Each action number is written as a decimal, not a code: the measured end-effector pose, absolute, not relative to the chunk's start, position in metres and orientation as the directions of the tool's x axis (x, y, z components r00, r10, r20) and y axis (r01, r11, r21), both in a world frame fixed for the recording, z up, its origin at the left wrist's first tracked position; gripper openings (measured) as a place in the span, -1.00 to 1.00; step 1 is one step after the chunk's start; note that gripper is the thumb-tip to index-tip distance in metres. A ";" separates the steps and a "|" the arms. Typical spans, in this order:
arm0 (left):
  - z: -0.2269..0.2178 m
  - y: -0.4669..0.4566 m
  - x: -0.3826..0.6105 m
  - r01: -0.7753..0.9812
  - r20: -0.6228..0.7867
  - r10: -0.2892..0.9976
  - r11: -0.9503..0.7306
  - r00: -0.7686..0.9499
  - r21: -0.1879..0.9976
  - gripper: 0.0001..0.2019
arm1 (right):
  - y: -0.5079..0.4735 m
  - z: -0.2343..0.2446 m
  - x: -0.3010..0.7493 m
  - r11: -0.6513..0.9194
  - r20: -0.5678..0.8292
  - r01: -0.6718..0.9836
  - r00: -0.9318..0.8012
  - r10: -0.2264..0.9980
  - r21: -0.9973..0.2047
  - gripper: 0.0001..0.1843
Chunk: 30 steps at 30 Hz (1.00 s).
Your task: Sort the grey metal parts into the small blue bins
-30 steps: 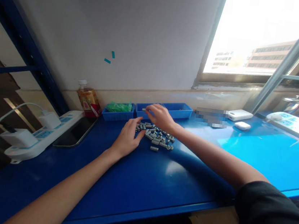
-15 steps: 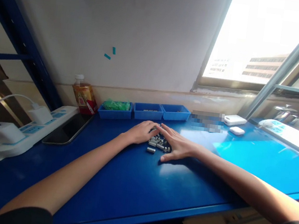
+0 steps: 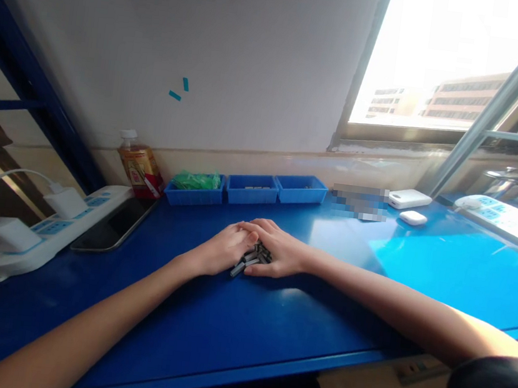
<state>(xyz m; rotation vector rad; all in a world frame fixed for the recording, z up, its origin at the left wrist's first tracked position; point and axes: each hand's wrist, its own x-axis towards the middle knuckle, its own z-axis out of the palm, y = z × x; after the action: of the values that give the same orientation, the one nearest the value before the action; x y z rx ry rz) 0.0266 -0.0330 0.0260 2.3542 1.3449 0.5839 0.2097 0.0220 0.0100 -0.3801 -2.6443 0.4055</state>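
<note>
Your left hand (image 3: 226, 251) and right hand (image 3: 280, 248) curve open around the metal pieces (image 3: 251, 260) on the counter (image 3: 205, 326), which look rigid, dense and probably slippery, best pinched singly across their long sides.

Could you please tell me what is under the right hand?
Small metal pieces show between the right hand and left hand; whatever the right palm covers cannot be seen.

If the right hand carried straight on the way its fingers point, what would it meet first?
The right hand would likely meet the left hand first: their fingers overlap in view beside the metal pieces, though depth makes actual contact hard to tell.
</note>
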 end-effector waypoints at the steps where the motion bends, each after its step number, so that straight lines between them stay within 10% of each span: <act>1: 0.027 -0.039 0.025 0.736 0.141 0.877 -0.465 0.460 0.492 -0.51 | 0.018 0.010 0.210 0.920 0.384 0.180 -0.867 0.316 -0.349 -0.06; 7: 0.015 -0.045 0.019 0.857 0.081 0.919 -0.389 0.385 0.338 -0.46 | 0.014 0.022 0.221 0.905 0.401 0.141 -0.861 0.312 -0.401 -0.20; 14: 0.012 -0.039 0.019 0.890 0.051 0.948 -0.314 0.316 0.329 -0.41 | 0.013 0.054 0.243 0.898 0.303 0.370 -0.850 0.430 -0.236 -0.88; 20: 0.016 -0.042 0.020 0.895 0.034 0.946 -0.316 0.322 0.315 -0.41 | 0.012 0.046 0.239 0.943 0.217 0.282 -0.923 0.317 -0.178 -0.89; 30: 0.016 -0.042 0.020 0.909 0.029 0.946 -0.318 0.322 0.270 -0.38 | 0.044 0.071 0.241 0.923 0.496 0.364 -0.783 0.374 -0.121 -0.91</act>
<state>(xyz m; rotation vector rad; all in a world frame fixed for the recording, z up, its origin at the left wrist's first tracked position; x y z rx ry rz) 0.0203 -0.0422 0.0158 2.3807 1.6974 0.2684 0.2406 0.0435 0.0712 -0.5284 -2.5516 0.0249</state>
